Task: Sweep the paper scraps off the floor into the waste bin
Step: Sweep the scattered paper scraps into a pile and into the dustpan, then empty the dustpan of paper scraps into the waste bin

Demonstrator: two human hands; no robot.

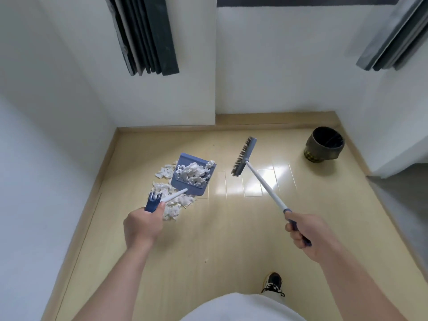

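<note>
The scraps (170, 206) look light, soft and loose, so they are better carried in the dustpan (185, 189) than by fingers. Some fill it, and others lie on the floor (231, 239) beneath. The left hand (141, 225) grips its handle, and the right hand (303, 230) grips the broom (244, 156). The bin (324, 144) stands well apart, to the right.

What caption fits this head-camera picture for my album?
Left hand holds a dustpan full of paper scraps; right hand holds the broom; waste bin stands beyond.
</note>
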